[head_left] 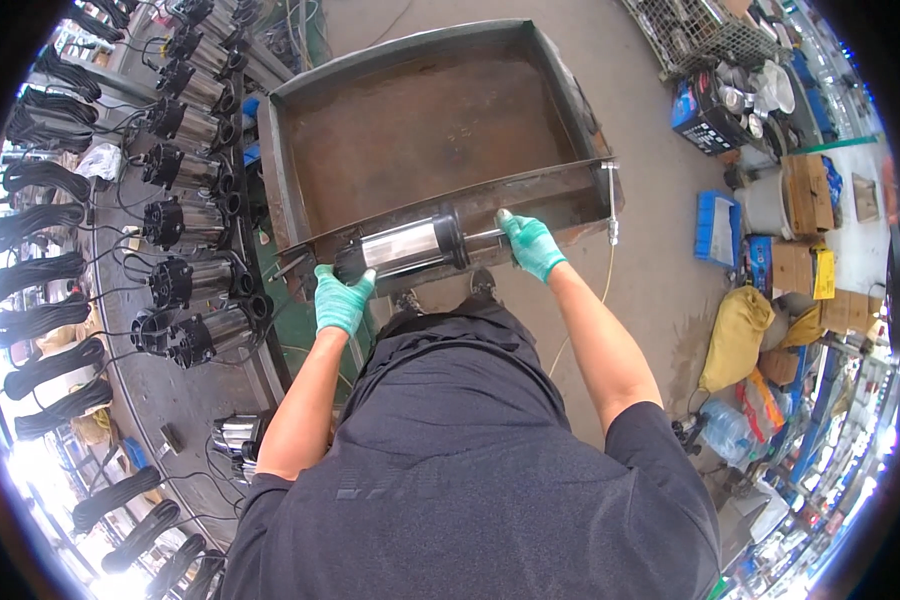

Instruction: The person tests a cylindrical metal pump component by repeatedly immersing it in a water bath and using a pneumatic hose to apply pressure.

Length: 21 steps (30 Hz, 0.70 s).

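Note:
A submersible pump motor [405, 248] with a shiny silver body and black ends lies level over the near edge of a rusty metal tub [279, 165]. My left hand [342, 302], in a green glove, is closed round its black left end, with the thumb against the silver body. From the right end a thin metal shaft [485, 237] sticks out. My right hand [532, 246], also green-gloved, is wrapped round the tip of that shaft. The gloves hide the gripped parts. I cannot tell whether the motor rests on the tub's near ledge [560, 195].
To the left, a bench [130, 385] bears rows of similar pumps [185, 223] and coiled black cables [38, 268]. A metal fitting [611, 205] with a thin hose stands at the tub's right corner. Further right are a blue crate [717, 228], a yellow sack [738, 340] and a wire cage [705, 40].

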{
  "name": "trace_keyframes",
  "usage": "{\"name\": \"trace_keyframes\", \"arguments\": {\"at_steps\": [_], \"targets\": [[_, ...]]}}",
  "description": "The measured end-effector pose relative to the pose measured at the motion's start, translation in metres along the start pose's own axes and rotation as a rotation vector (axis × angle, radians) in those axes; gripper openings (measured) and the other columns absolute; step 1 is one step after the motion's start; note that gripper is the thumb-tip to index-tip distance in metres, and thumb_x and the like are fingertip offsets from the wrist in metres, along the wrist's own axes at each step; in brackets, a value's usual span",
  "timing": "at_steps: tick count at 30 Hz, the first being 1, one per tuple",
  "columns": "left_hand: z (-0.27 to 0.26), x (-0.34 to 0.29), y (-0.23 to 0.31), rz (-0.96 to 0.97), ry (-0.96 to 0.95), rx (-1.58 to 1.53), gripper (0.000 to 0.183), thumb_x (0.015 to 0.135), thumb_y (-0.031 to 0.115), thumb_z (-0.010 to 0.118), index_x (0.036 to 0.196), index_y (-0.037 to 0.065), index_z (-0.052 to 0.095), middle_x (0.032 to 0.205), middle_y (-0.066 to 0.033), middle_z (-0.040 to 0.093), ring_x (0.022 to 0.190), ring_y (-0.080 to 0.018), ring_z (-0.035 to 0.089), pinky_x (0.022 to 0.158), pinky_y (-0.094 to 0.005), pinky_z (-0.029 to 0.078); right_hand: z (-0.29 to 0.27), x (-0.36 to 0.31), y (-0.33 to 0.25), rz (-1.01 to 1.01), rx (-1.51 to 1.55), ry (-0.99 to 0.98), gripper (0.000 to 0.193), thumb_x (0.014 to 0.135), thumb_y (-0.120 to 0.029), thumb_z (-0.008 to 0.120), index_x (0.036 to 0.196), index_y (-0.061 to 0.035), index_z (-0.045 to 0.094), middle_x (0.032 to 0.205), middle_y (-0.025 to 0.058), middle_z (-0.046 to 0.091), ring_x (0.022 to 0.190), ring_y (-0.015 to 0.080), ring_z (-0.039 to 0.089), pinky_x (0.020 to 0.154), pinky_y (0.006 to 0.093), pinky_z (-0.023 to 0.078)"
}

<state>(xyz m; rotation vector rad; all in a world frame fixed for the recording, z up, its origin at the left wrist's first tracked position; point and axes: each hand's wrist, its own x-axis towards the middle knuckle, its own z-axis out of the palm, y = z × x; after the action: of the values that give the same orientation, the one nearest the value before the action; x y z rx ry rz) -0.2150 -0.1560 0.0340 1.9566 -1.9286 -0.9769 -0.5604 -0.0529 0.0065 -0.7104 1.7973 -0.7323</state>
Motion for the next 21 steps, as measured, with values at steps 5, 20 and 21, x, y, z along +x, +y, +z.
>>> {"name": "trace_keyframes", "arguments": {"at_steps": [5,20,21], "targets": [[-0.002,-0.003,0.007,-0.027,-0.021,-0.042,0.075,0.076,0.036,0.086,0.124,-0.006,0.048,0.105,-0.0239,0.070,0.096,-0.0345,0.069,0.088,-0.0404,0.053,0.006,0.002,-0.001,-0.185,-0.277,0.078,0.049,0.105,-0.043,0.047,0.114,0.0014,0.066,0.107,0.0302,0.067,0.109,0.0502,0.059,0.088,0.0529,0.049],[0.001,-0.001,0.002,-0.019,-0.026,-0.008,0.079,0.076,0.041,0.085,0.126,-0.007,0.047,0.107,-0.0275,0.069,0.101,-0.0391,0.068,0.090,-0.0417,0.053,-0.026,-0.006,-0.027,0.152,0.209,-0.346,0.050,0.102,-0.054,0.054,0.090,-0.0052,0.063,0.067,0.0054,0.062,0.054,0.0161,0.059,0.051,0.0312,0.049],[0.001,-0.001,0.001,-0.019,-0.024,-0.002,0.080,0.076,0.041,0.085,0.127,-0.007,0.047,0.108,-0.0277,0.069,0.101,-0.0391,0.068,0.090,-0.0417,0.053,-0.023,-0.001,-0.031,0.226,0.172,-0.324,0.059,0.100,-0.061,0.050,0.082,-0.0057,0.062,0.062,0.0060,0.058,0.052,0.0158,0.057,0.049,0.0322,0.048]]}}
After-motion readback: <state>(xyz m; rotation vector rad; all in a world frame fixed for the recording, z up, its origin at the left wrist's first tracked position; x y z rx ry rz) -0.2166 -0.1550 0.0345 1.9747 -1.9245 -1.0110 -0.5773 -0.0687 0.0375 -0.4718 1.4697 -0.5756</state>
